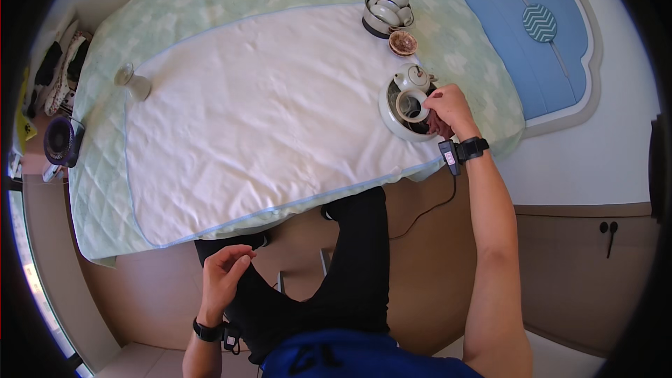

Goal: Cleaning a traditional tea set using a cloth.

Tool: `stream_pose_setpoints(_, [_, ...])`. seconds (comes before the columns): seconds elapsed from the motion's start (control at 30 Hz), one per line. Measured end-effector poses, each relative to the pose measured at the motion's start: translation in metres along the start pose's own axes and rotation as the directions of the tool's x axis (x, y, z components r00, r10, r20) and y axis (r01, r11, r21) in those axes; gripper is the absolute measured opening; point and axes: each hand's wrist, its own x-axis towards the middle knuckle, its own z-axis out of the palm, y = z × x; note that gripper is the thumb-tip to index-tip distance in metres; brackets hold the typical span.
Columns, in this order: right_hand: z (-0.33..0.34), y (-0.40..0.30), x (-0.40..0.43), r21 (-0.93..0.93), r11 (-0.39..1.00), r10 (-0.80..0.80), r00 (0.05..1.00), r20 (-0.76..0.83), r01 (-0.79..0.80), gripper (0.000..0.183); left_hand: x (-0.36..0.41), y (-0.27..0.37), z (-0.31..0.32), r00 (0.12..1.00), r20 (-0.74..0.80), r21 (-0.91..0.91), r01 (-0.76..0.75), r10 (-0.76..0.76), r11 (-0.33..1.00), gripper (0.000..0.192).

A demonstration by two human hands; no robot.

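Note:
My right hand (451, 107) pinches the rim of a white ceramic ring-shaped vessel (401, 111), perhaps a strainer or cup. It is inside or over a round white tray (386, 115) with a dark interior. A small white lidded teapot (411, 77) rests at the tray's far side. Under my right hand hangs a reddish-brown cloth (440, 125), partly covered by the hand. Above my left thigh, my left hand (223, 275) is empty, its fingers loosely curled and the thumb apart from the palm.
The tray stands on a white blanket (252, 115) over a bed with a green quilt (100, 205). Beyond it are brown bowls (403, 43) and a round container (371, 23) of white cups. A pale vase (137, 86) stands left, near a small fan (59, 139). A cable (428, 211) trails from my right wrist.

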Motion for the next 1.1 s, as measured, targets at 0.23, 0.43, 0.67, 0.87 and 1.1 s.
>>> stream_pose_setpoints(0.23, [0.003, -0.075, -0.130, 0.189, 0.971, -0.151, 0.988, 0.015, 0.146, 0.015, 0.006, 0.007, 0.015, 0.982, 0.145, -0.056, -0.113, 0.120, 0.992, 0.036])
stream_pose_setpoints(0.43, [0.056, -0.120, -0.230, 0.384, 0.905, -0.273, 0.942, 0.194, 0.183, 0.012, 0.018, 0.039, 0.050, 0.855, 0.407, -0.597, -0.018, 0.322, 0.802, 0.067])
stream_pose_setpoints(0.67, [0.102, -0.152, -0.293, 0.488, 0.848, -0.407, 0.845, 0.347, 0.209, 0.014, -0.020, 0.036, 0.042, 0.851, 0.346, -0.717, -0.032, 0.395, 0.696, 0.062])
stream_pose_setpoints(0.87, [0.118, -0.164, -0.324, 0.430, 0.859, -0.455, 0.801, 0.388, 0.279, 0.015, -0.050, 0.007, 0.029, 0.888, 0.297, -0.833, 0.060, 0.352, 0.550, 0.054])
stream_pose_setpoints(1.1, [0.139, -0.151, -0.342, 0.293, 0.801, -0.590, 0.769, 0.245, 0.522, 0.016, -0.069, 0.007, 0.036, 0.952, 0.131, -0.727, -0.097, 0.275, 0.680, 0.041])
